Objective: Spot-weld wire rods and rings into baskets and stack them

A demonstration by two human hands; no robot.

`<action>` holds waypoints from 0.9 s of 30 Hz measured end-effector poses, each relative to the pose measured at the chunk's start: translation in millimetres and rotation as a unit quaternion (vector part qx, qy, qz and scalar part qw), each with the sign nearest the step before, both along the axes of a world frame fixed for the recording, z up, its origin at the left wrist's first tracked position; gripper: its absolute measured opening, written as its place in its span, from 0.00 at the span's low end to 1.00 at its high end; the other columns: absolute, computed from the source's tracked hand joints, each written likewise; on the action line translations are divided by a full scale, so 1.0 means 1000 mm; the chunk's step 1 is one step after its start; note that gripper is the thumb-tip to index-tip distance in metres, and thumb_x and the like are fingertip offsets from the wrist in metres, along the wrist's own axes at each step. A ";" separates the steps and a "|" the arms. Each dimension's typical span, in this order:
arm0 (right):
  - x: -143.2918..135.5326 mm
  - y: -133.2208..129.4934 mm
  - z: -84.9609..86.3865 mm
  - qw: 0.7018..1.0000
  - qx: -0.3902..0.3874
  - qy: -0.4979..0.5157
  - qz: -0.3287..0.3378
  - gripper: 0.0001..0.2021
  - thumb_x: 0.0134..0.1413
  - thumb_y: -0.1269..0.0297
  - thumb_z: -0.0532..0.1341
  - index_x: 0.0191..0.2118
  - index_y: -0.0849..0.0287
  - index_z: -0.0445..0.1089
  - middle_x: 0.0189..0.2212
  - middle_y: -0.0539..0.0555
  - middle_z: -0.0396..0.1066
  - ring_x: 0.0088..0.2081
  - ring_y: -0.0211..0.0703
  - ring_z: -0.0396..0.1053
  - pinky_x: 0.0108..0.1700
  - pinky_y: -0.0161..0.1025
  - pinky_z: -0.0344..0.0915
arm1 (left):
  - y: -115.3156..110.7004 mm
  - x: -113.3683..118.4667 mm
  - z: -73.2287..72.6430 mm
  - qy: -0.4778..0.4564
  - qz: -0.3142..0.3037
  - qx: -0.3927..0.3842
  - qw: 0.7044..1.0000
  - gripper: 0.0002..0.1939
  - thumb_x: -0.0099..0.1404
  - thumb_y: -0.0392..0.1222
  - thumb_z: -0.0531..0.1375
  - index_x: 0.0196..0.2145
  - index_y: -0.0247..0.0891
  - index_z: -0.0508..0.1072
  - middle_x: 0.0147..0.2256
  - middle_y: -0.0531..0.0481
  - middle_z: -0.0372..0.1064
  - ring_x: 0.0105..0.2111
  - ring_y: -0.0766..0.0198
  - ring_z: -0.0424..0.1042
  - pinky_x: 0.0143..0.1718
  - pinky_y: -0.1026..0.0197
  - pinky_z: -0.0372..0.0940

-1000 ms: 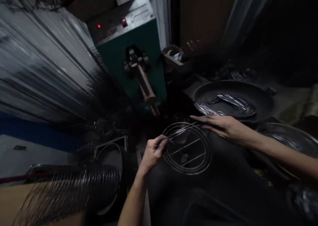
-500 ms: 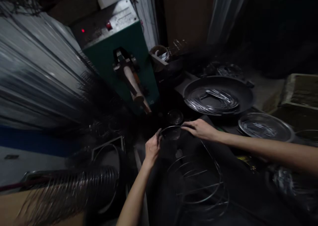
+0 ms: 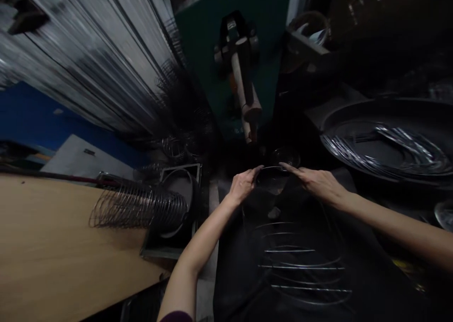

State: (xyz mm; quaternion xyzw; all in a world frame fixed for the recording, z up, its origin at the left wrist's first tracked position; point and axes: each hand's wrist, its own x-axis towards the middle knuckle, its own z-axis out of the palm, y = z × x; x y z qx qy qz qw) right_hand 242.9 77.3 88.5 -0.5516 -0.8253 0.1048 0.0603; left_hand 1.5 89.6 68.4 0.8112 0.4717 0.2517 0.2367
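Grey wire frame (image 3: 300, 267), far rim pinched by left hand (image 3: 243, 185) and right hand (image 3: 320, 184), wants 2 even, light grips so it doesn't twist.

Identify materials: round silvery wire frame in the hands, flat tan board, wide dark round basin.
Round silvery wire frame: likely metal, shiny; thin rods catch glints.
Flat tan board: probably matte wood or laminate; faint grain-like streaks.
Wide dark round basin: dull, plastic or metal; too dim to tell.
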 end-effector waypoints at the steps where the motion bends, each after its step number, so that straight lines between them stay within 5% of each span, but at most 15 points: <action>1: -0.003 0.003 0.004 0.999 -0.003 -0.043 0.004 0.30 0.56 0.74 0.51 0.65 0.53 0.55 0.38 0.59 0.73 0.29 0.48 0.72 0.26 0.36 0.59 | 0.002 -0.002 0.004 0.006 0.000 0.000 1.000 0.20 0.68 0.37 0.49 0.56 0.44 0.66 0.45 0.48 0.73 0.45 0.59 0.73 0.47 0.57 0.68; 5: -0.017 0.020 0.017 0.993 0.016 -0.118 0.019 0.30 0.58 0.74 0.47 0.66 0.54 0.53 0.37 0.61 0.72 0.27 0.51 0.71 0.24 0.39 0.56 | 0.015 -0.013 0.023 0.037 0.014 -0.002 0.999 0.18 0.68 0.40 0.50 0.55 0.47 0.66 0.43 0.49 0.74 0.42 0.60 0.73 0.43 0.61 0.67; 14: -0.036 0.057 0.049 0.997 0.001 -0.073 0.011 0.28 0.57 0.72 0.51 0.64 0.53 0.56 0.35 0.62 0.72 0.29 0.53 0.70 0.28 0.41 0.59 | 0.048 -0.028 0.056 0.117 0.028 0.032 0.992 0.16 0.70 0.42 0.49 0.52 0.42 0.68 0.39 0.47 0.76 0.37 0.60 0.75 0.34 0.65 0.63; 20: -0.042 0.060 0.077 0.987 -0.031 -0.157 0.026 0.29 0.60 0.72 0.47 0.67 0.55 0.47 0.42 0.60 0.72 0.39 0.54 0.72 0.33 0.41 0.63 | 0.056 -0.031 0.068 0.074 0.012 0.036 0.997 0.15 0.69 0.41 0.50 0.51 0.40 0.69 0.38 0.47 0.76 0.36 0.61 0.75 0.33 0.66 0.62; 27: -0.043 0.061 0.088 0.985 -0.042 -0.166 0.015 0.28 0.62 0.72 0.46 0.67 0.55 0.47 0.48 0.60 0.70 0.45 0.55 0.70 0.37 0.42 0.65 | 0.058 -0.028 0.072 0.096 0.026 0.044 0.994 0.16 0.69 0.40 0.51 0.51 0.42 0.69 0.38 0.47 0.76 0.36 0.60 0.75 0.34 0.66 0.62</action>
